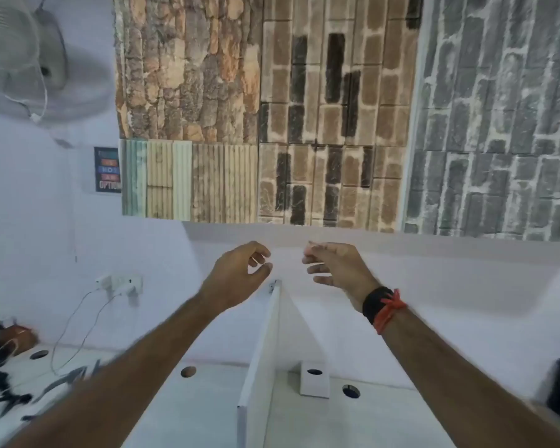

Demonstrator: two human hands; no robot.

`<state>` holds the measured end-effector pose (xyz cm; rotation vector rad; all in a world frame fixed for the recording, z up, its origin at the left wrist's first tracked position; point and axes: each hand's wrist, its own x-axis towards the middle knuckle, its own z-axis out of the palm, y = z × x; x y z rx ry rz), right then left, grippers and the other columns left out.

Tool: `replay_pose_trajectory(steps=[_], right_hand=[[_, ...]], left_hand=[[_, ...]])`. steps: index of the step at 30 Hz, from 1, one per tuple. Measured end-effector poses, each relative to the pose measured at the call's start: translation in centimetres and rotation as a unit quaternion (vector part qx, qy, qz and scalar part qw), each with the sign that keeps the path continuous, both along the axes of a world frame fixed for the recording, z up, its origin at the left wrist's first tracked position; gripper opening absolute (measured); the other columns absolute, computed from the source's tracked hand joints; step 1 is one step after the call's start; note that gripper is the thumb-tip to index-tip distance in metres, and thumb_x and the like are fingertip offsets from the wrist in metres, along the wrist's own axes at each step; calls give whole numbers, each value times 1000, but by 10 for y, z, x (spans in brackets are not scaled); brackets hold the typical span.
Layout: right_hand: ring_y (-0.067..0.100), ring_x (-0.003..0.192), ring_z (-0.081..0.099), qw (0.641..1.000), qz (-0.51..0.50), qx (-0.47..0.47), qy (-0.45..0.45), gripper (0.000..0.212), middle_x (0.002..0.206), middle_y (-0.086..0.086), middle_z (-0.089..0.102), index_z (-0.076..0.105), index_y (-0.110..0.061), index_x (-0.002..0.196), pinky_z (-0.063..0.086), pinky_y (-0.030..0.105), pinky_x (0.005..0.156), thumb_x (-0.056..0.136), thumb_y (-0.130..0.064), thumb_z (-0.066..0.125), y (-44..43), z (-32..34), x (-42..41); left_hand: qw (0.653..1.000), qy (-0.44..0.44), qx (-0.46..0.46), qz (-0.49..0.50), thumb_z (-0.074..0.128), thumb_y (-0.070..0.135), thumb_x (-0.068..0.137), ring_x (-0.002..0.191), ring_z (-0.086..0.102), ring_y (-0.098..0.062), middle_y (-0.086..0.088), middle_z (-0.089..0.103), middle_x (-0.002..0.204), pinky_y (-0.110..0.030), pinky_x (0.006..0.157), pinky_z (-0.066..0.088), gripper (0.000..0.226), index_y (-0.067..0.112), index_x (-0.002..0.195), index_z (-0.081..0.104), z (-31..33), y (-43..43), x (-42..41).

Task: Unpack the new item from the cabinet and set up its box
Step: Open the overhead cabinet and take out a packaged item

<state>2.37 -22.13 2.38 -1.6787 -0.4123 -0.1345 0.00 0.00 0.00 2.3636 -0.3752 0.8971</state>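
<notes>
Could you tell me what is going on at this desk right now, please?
A person has both arms raised toward the wall. The left hand and right hand are empty, fingers loosely curled, above a white divider panel on the desk. A small white box sits untouched on the desk beside the panel.

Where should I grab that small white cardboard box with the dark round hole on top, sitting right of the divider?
Probably from above, pinching the two opposite upright sides of the small white cardboard box with the right hand. It stands upright on the white desk, its flat walls exposed, while the thin white divider panel crowds its left side, so approaching from the right or top seems clearest.
</notes>
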Motion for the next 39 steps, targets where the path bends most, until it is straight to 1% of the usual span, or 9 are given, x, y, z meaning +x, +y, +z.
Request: replay_pose_trajectory(steps=[3,6,9,15,17,23,27,31,39], right_hand=[[20,82,66,992,21,79,99,38,94,8,74,73,-1,107,56,33,80,90,-35,70,22,-14,35],[26,96,67,955,63,234,173,29,109,15,72,66,-4,114,57,32,87,92,-23,69,51,-26,81],[28,112,62,919,75,339,190,21,129,18,63,61,-9,115,52,32,93,97,-19,62,82,-31,129],[27,139,43,896,49,402,180,29,147,13,49,55,-13,125,42,36,105,97,-20,61,138,-11,207],[28,133,46,884,42,430,178,24,143,14,47,56,-13,122,43,34,103,98,-16,59,151,-3,225],[20,79,49,858,35,474,196,10,104,8,50,63,-13,101,53,31,73,94,-19,67,169,0,230],[16,66,47,859,71,470,189,19,87,4,54,63,-14,104,51,29,62,89,-22,72,162,-9,192],[11,55,48,851,104,490,155,6,64,0,53,65,-11,94,47,24,61,91,-15,69,146,-23,128],[8,47,40,799,105,587,82,11,65,1,48,65,-12,90,45,19,48,96,-20,62,52,-41,-3]], left_hand=[[1000,9,-14,5,64,33,91,92,64,-8,9,69,101,-33,86,56,21,22,110,66,-3,21,18],[998,19,-51,-8,64,33,91,91,65,-6,11,70,97,-31,85,56,18,23,106,67,-8,46,43],[998,19,-60,-29,65,31,90,92,66,-4,14,70,95,-28,84,55,14,24,102,69,-16,68,72],[995,31,-69,-60,64,30,90,92,65,-2,17,70,94,-29,83,56,11,26,99,69,-23,101,131],[994,34,-80,-64,64,30,90,91,65,-1,17,70,94,-30,83,56,10,26,98,70,-23,107,146],[993,30,-91,-68,64,27,91,90,66,-2,17,70,93,-28,82,56,10,23,97,71,-22,117,158],[989,12,-130,-63,65,23,91,88,66,-4,15,71,93,-25,79,54,8,23,95,71,-16,109,147],[988,-7,-138,-69,62,15,91,88,67,-5,16,71,94,-25,80,54,14,23,95,72,-16,77,122],[989,-19,-101,-102,61,12,90,86,68,-9,11,73,92,-27,79,56,17,25,93,71,-23,-19,56]])
